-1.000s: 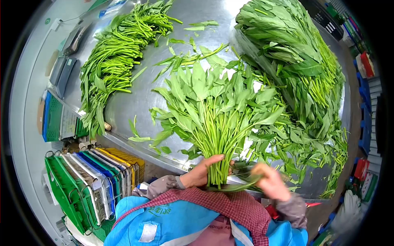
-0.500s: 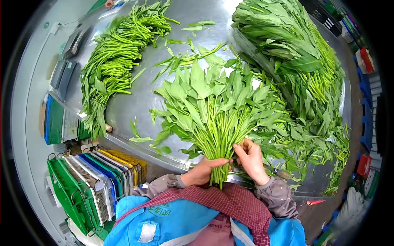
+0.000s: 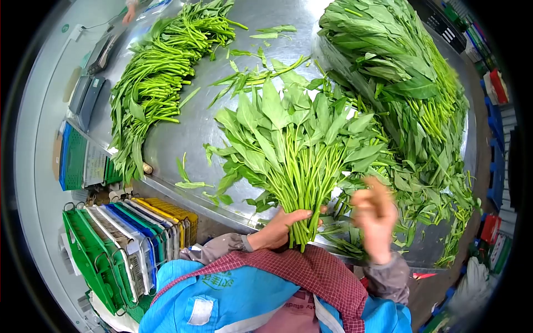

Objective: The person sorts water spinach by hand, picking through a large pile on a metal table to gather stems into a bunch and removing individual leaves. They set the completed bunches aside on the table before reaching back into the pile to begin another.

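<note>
My left hand point(image 3: 283, 226) grips a bunch of leafy green stalks point(image 3: 297, 147) by the stem ends, at the near edge of the steel table point(image 3: 183, 133). The bunch fans out away from me over the table. My right hand point(image 3: 375, 213) is blurred, raised to the right of the bunch, apart from it; I cannot tell what it holds. A large heap of the same greens point(image 3: 400, 72) lies at the right. A row of trimmed stalks point(image 3: 158, 77) lies at the far left of the table.
Loose leaves point(image 3: 191, 183) lie near the table's front edge. Stacked coloured plastic crates point(image 3: 122, 244) stand below the table at left. A scale or device point(image 3: 86, 100) sits left of the table. Another person's hand point(image 3: 130, 11) shows at the top left. Red and blue crates point(image 3: 494, 89) stand at right.
My right hand went from the right side to the bunch's stems, then pulled away to the right and upward. The left hand kept its grip on the bunch.
</note>
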Action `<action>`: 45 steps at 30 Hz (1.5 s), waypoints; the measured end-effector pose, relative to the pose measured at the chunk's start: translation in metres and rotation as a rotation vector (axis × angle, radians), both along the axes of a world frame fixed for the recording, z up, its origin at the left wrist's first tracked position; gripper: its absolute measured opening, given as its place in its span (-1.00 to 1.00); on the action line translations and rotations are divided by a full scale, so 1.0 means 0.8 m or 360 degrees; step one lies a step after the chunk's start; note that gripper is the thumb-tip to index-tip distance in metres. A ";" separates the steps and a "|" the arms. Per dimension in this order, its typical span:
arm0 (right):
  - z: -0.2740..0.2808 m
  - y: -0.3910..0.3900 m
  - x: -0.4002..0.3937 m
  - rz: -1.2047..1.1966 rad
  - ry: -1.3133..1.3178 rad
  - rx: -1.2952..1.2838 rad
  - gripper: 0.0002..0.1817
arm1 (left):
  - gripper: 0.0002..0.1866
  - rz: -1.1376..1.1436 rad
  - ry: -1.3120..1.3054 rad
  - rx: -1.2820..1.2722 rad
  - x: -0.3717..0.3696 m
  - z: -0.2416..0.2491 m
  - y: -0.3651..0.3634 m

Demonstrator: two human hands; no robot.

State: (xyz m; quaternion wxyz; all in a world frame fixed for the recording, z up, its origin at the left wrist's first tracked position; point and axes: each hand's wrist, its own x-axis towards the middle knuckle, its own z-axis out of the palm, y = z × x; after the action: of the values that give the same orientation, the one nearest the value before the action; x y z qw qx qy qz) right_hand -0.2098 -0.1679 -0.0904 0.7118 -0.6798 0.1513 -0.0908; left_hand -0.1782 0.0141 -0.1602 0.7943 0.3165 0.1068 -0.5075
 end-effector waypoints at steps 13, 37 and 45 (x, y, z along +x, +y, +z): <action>-0.036 0.033 0.023 0.0417 0.0306 -0.1235 -0.75 | -0.54 0.0191 0.0320 -0.0176 -0.008 -0.006 0.016; -0.067 0.044 0.027 0.0183 -0.0355 -0.1845 -0.84 | -0.60 0.0133 0.0436 0.0140 -0.015 -0.031 0.020; -0.062 0.041 0.021 0.0391 -0.0076 -0.1596 -0.89 | -0.62 0.0080 0.0424 0.0144 -0.013 -0.028 0.024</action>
State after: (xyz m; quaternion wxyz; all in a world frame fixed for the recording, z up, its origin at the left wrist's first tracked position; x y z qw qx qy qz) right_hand -0.1931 -0.1354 -0.1397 0.3072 -0.9479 -0.0082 -0.0834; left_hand -0.1883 0.0330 -0.1826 0.7703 0.2791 0.2419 -0.5198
